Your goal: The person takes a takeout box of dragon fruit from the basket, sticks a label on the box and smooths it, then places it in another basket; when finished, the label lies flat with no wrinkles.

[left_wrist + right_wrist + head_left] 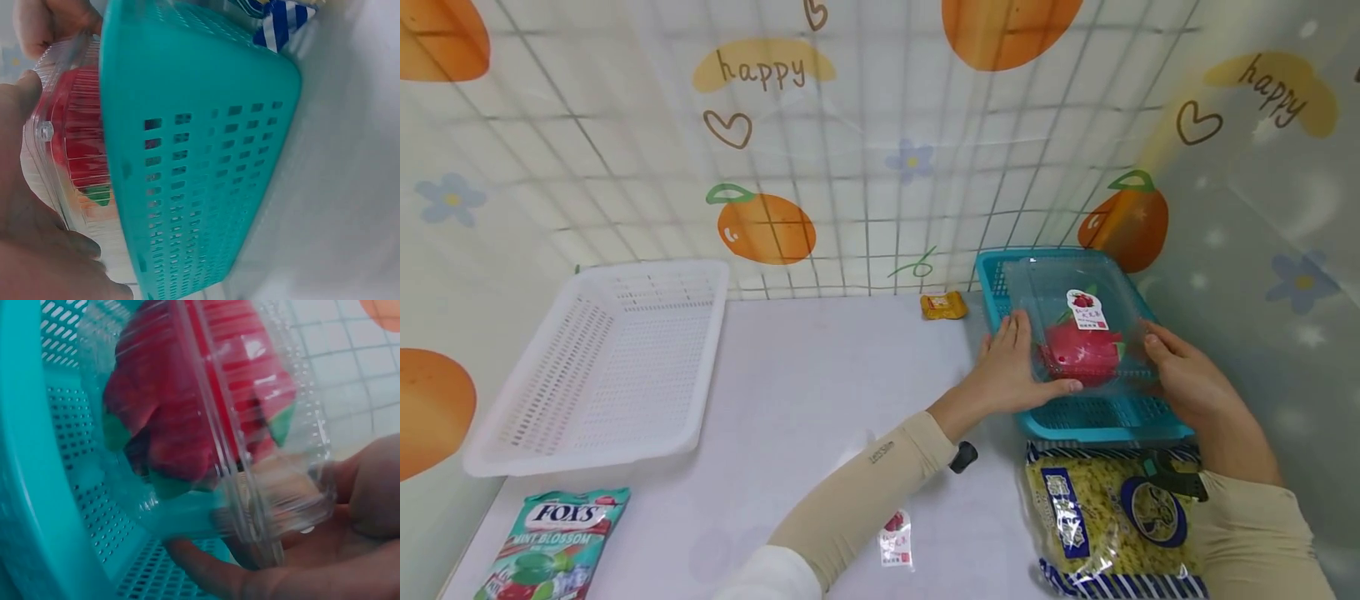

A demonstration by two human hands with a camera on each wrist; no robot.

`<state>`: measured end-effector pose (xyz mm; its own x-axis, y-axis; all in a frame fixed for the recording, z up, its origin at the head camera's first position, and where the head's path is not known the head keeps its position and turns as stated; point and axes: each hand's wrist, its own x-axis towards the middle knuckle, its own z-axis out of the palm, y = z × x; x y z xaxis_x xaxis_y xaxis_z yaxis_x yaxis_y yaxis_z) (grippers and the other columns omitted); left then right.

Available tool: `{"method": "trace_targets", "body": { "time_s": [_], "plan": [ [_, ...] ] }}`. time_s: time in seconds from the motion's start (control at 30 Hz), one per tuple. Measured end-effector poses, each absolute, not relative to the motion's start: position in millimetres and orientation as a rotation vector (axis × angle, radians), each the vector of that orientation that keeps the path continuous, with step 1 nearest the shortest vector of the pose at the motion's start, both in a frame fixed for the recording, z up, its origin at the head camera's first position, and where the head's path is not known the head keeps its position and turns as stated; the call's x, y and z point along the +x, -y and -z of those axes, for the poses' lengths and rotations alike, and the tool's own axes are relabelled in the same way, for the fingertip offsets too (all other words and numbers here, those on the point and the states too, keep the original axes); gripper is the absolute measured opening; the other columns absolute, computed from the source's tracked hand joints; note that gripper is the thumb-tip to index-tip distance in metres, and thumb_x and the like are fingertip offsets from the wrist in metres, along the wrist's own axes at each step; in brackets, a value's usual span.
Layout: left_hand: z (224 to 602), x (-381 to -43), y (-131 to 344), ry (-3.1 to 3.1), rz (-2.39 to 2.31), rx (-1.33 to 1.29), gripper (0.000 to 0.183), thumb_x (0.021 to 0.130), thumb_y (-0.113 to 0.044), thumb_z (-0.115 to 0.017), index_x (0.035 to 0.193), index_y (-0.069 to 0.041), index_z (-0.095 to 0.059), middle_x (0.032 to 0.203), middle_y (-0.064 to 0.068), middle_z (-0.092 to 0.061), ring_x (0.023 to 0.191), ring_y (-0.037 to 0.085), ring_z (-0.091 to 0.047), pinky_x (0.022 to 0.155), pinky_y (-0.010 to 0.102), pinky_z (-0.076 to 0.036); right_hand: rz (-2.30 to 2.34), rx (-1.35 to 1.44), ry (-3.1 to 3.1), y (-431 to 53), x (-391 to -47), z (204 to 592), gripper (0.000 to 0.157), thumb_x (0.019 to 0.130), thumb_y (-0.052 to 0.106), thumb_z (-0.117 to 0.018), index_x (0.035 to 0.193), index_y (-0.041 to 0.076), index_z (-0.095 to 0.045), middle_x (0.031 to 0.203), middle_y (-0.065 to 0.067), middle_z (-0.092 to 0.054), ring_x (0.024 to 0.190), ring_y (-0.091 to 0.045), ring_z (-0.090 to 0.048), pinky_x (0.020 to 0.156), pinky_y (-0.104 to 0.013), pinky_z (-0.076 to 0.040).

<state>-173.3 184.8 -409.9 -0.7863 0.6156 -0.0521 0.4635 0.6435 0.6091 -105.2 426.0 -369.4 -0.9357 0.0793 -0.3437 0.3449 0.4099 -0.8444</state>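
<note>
A clear plastic clamshell box with a white label on its lid holds a dragon fruit, pinkish red with green tips. My left hand grips the box's left side, thumb along the near edge. On the opposite side, my right hand holds the right edge, its thumb on top and fingers beneath the rim, as the right wrist view shows. The box is at the mouth of a teal plastic basket, partly down inside its walls in the left wrist view.
A white basket stands at the left, with a green FOX'S candy bag before it. A small yellow-wrapped snack lies by the teal basket. Pasta in a clear bag is in front, under my right forearm. A loose label lies near.
</note>
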Motion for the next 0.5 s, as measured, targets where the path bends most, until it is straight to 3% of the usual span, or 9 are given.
{"method": "trace_targets", "body": {
  "time_s": [0.27, 0.5],
  "plan": [
    [418, -178, -192, -2.638, -0.765, 0.871, 0.118, 0.086, -0.080, -0.054, 0.165, -0.012, 0.001, 0.174, 0.001, 0.000, 0.161, 0.023, 0.007, 0.130, 0.053, -0.008, 1.534, 0.357, -2.382, -436, -109, 374, 0.062, 0.112, 0.037, -0.010, 0.160, 0.010, 0.017, 0.165, -0.034, 0.014, 0.149, -0.060, 0.001, 0.114, -0.077, -0.018],
    [421, -179, -195, -2.657, -0.677, 0.900, 0.117, 0.087, -0.081, -0.050, 0.165, -0.010, 0.001, 0.174, 0.002, -0.001, 0.161, 0.023, 0.006, 0.131, 0.048, -0.008, 1.486, 0.377, -2.354, -442, -114, 377, 0.063, 0.112, 0.037, -0.012, 0.160, 0.009, 0.017, 0.164, -0.037, 0.012, 0.149, -0.062, -0.002, 0.114, -0.076, -0.021]
  ]
}}
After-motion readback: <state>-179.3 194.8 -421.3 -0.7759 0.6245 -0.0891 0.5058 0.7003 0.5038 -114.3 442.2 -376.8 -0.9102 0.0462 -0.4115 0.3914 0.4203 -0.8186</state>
